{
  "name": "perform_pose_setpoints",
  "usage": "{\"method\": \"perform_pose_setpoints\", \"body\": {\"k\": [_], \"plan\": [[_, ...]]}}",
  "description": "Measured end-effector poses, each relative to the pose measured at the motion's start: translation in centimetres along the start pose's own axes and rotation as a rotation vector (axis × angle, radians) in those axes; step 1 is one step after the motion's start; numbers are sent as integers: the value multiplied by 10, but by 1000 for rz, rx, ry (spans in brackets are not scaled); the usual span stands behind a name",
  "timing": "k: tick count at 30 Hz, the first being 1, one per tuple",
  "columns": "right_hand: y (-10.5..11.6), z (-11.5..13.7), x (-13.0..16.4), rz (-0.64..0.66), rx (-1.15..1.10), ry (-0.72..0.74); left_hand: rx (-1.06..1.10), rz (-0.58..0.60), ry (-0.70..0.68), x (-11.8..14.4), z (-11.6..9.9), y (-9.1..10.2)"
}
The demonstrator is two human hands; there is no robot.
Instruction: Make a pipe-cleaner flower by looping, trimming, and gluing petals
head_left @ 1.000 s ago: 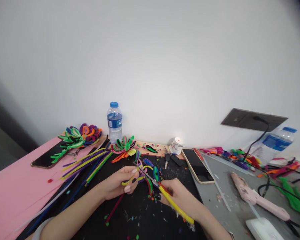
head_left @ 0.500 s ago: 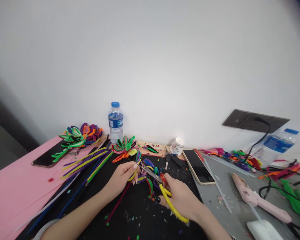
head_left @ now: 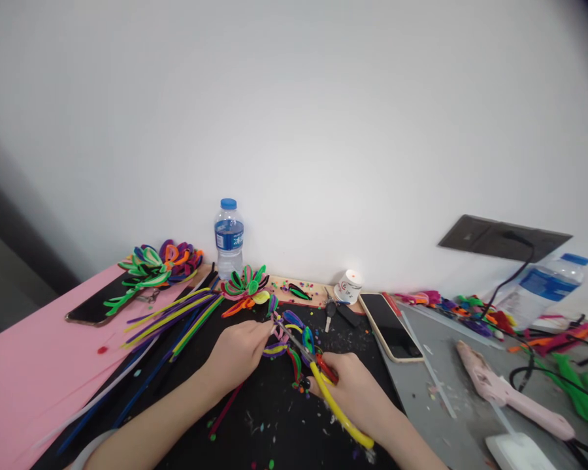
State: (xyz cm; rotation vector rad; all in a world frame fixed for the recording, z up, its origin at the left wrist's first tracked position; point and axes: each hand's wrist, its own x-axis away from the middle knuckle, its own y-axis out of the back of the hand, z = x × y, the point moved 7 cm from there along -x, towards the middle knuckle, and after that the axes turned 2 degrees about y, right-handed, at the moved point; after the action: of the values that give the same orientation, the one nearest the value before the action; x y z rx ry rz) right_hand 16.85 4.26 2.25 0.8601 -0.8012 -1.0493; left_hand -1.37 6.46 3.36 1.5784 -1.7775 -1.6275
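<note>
My right hand grips scissors with yellow and red handles, their blades pointing up and left. At the blade tips, my left hand is closed in a pinch on a pipe cleaner, mostly hidden by the fingers. Looped pipe-cleaner petals in red, green, purple and yellow lie around the blades on the black mat. Just beyond my left hand is a pipe-cleaner flower of green, pink and black loops. A dark red pipe cleaner extends from below my left hand.
Loose pipe cleaners and a dark phone lie left. A water bottle, paper cup and keys stand or lie at the back. Right are another phone, a pink glue gun and its cable.
My left hand has turned so its back faces up and its fingers are more closed over the pipe cleaner. The scissors stay at the left fingertips. The view has shifted slightly.
</note>
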Motion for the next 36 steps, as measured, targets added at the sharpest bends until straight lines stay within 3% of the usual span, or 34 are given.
{"method": "perform_pose_setpoints", "body": {"k": [6,11,16,24,29,36], "plan": [[-4,-2,-2,10,-64,-28,-250,20,-86,-2,-7,-5],[-6,-3,-2,26,-92,-25,-193,38,-43,-2,-6,-6],[-4,-1,-1,23,-97,1,180,28,74,-3,-1,2],[1,2,-2,35,-73,67,1119,341,371,-4,9,-24],[1,3,-1,62,-96,134,1428,418,434,1,8,-32],[6,13,1,130,-123,225,1764,661,476,12,-4,-34]]}}
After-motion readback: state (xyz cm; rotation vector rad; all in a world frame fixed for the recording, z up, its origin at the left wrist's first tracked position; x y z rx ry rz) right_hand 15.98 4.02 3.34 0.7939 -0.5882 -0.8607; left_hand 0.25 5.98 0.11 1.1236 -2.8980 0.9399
